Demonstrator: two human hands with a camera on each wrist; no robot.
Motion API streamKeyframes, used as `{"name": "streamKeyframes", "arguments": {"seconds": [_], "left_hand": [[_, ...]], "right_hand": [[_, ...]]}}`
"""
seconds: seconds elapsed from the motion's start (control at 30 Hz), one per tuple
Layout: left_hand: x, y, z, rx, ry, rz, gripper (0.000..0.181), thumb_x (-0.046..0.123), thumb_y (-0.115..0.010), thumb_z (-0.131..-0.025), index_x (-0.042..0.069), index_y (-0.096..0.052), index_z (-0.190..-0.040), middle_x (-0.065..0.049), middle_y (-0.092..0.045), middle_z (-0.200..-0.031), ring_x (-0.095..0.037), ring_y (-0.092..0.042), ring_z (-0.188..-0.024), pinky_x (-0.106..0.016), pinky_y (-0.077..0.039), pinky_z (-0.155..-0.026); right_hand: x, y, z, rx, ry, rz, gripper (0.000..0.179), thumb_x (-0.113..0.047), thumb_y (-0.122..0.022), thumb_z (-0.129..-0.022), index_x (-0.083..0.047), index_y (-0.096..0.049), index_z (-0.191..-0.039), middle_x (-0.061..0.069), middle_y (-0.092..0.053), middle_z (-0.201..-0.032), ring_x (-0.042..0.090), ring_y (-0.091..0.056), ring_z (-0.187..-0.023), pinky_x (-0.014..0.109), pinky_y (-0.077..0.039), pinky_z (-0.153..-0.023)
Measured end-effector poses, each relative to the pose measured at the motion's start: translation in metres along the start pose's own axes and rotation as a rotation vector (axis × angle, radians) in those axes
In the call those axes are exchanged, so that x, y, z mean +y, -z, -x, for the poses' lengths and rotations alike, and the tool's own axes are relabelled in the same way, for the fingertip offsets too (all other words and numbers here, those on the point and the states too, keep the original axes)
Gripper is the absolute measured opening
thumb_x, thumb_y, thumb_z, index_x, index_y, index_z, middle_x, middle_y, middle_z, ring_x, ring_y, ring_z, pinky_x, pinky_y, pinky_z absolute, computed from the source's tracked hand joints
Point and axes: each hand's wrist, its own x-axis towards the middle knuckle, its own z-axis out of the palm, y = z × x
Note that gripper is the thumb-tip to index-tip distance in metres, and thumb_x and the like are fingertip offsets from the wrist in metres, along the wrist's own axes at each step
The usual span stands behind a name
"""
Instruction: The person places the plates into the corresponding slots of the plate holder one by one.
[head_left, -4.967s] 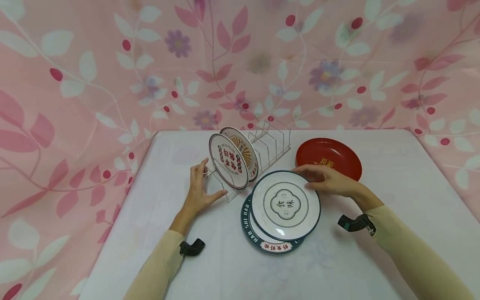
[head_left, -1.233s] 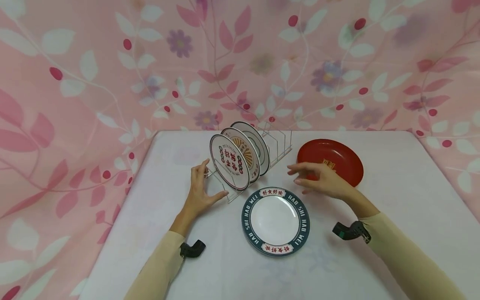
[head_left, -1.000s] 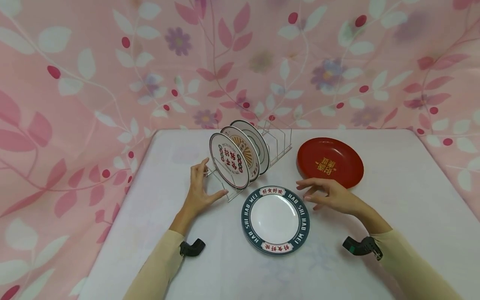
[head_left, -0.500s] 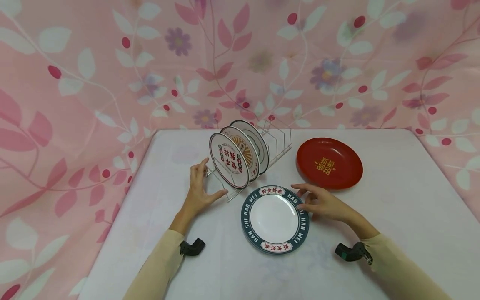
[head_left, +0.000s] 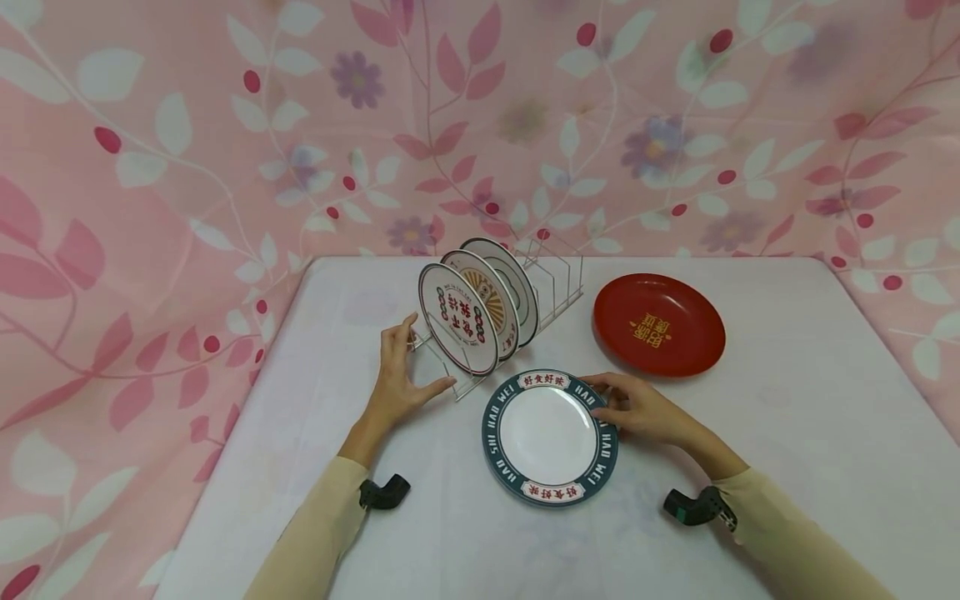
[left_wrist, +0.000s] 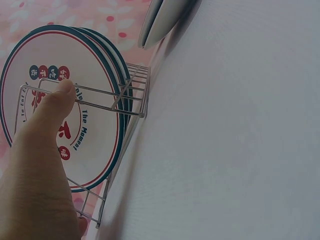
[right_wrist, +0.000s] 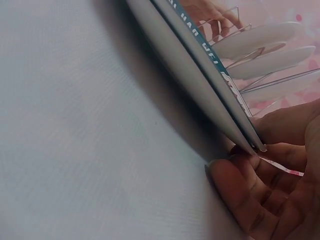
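Note:
On the table lies a white plate with a dark blue-green rim (head_left: 551,437). My right hand (head_left: 637,408) pinches its right edge, thumb on top and fingers under the rim. In the right wrist view a second plate edge (right_wrist: 200,95) shows directly beneath that rim. My left hand (head_left: 393,383) grips the near left end of a wire plate rack (head_left: 555,312), with the thumb on a wire. Three plates stand tilted in the rack: a front one with red characters (head_left: 457,321), one with a yellow ray pattern (head_left: 487,296), and a white one behind (head_left: 517,283).
A red oval dish (head_left: 658,325) with gold characters lies at the back right, behind my right hand. The rack's far right slots hold no plate. White cloth (head_left: 810,392) covers the table, and a pink floral backdrop (head_left: 480,125) hangs behind it.
The white plate that lay over the blue-green-rimmed one now stands third in the rack. My right hand has come from beside the red dish to the rimmed plate's edge. The left hand stays.

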Motion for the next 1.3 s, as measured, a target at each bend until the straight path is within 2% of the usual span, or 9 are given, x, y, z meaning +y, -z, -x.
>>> {"name": "streamKeyframes", "arguments": {"seconds": [0.17,0.33,0.5,0.67,0.73,0.9,1.0,1.13,1.3], "left_hand": [[0.0,0.0,-0.001,0.001,-0.003,-0.001,0.115,0.038,-0.09,-0.063,0.008,-0.026,-0.153,-0.015,-0.034,-0.125,-0.025,-0.039,-0.114,-0.046,-0.038,-0.096],[0.0,0.001,0.0,-0.001,-0.003,-0.001,0.115,0.038,-0.09,-0.064,0.013,-0.024,-0.155,-0.015,-0.034,-0.125,-0.025,-0.039,-0.114,-0.046,-0.037,-0.097],[0.0,0.001,0.0,0.001,-0.003,-0.006,0.115,0.037,-0.09,-0.063,0.013,-0.025,-0.154,-0.015,-0.034,-0.125,-0.027,-0.04,-0.114,-0.046,-0.037,-0.097],[0.001,0.002,0.0,0.001,-0.001,0.001,0.114,0.035,-0.09,-0.063,0.009,-0.026,-0.153,-0.016,-0.034,-0.125,-0.027,-0.04,-0.114,-0.045,-0.037,-0.097],[0.002,0.002,0.0,-0.002,0.004,0.004,0.115,0.035,-0.091,-0.063,0.011,-0.025,-0.154,-0.016,-0.034,-0.126,-0.025,-0.04,-0.114,-0.045,-0.037,-0.097],[0.004,0.002,0.001,-0.007,0.011,0.006,0.116,0.035,-0.09,-0.063,0.023,-0.021,-0.156,-0.015,-0.033,-0.127,-0.023,-0.039,-0.115,-0.045,-0.037,-0.099],[0.003,0.002,0.001,-0.004,0.002,0.007,0.116,0.036,-0.09,-0.064,0.026,-0.02,-0.156,-0.016,-0.033,-0.127,-0.024,-0.039,-0.115,-0.045,-0.037,-0.099],[0.003,0.003,0.001,0.0,-0.011,0.009,0.116,0.037,-0.09,-0.064,0.024,-0.021,-0.156,-0.016,-0.034,-0.126,-0.025,-0.039,-0.114,-0.046,-0.037,-0.097],[0.004,0.003,0.001,0.002,-0.015,0.009,0.115,0.037,-0.09,-0.064,0.021,-0.022,-0.156,-0.016,-0.034,-0.126,-0.025,-0.04,-0.114,-0.046,-0.037,-0.097]], "right_hand": [[0.0,0.0,0.001,0.005,-0.005,-0.001,0.053,-0.018,-0.072,-0.089,-0.007,-0.054,-0.138,0.012,-0.059,-0.108,0.02,-0.055,-0.079,0.029,-0.054,-0.056],[-0.001,0.001,0.002,0.011,-0.01,-0.018,0.052,-0.016,-0.071,-0.09,-0.006,-0.053,-0.138,0.01,-0.059,-0.097,0.02,-0.055,-0.076,0.03,-0.054,-0.055],[-0.001,0.002,0.001,0.003,0.008,-0.017,0.052,-0.017,-0.07,-0.091,-0.005,-0.053,-0.138,0.01,-0.059,-0.099,0.019,-0.056,-0.076,0.03,-0.054,-0.056],[-0.001,0.01,0.001,0.039,0.099,0.061,0.049,-0.018,-0.071,-0.09,-0.009,-0.057,-0.136,0.005,-0.065,-0.113,0.02,-0.057,-0.095,0.024,-0.054,-0.076],[-0.003,0.017,0.002,0.058,0.114,0.065,0.048,-0.018,-0.07,-0.091,-0.01,-0.057,-0.136,0.005,-0.065,-0.119,0.022,-0.057,-0.103,0.023,-0.052,-0.083],[-0.009,0.032,0.006,0.043,0.037,-0.09,0.05,-0.018,-0.066,-0.093,-0.017,-0.052,-0.141,0.014,-0.059,-0.128,0.032,-0.055,-0.107,0.035,-0.058,-0.071],[-0.01,0.038,0.009,0.034,-0.005,-0.146,0.051,-0.021,-0.066,-0.094,-0.022,-0.05,-0.143,0.012,-0.056,-0.134,0.03,-0.055,-0.106,0.04,-0.058,-0.067],[-0.014,0.049,0.011,0.008,0.046,-0.16,0.052,-0.018,-0.064,-0.095,-0.019,-0.048,-0.144,0.009,-0.057,-0.134,0.022,-0.059,-0.1,0.042,-0.058,-0.064],[-0.033,0.073,0.013,0.019,0.188,-0.153,0.05,-0.006,-0.059,-0.096,-0.008,-0.047,-0.145,0.002,-0.061,-0.125,0.016,-0.061,-0.098,0.038,-0.058,-0.066]]}}
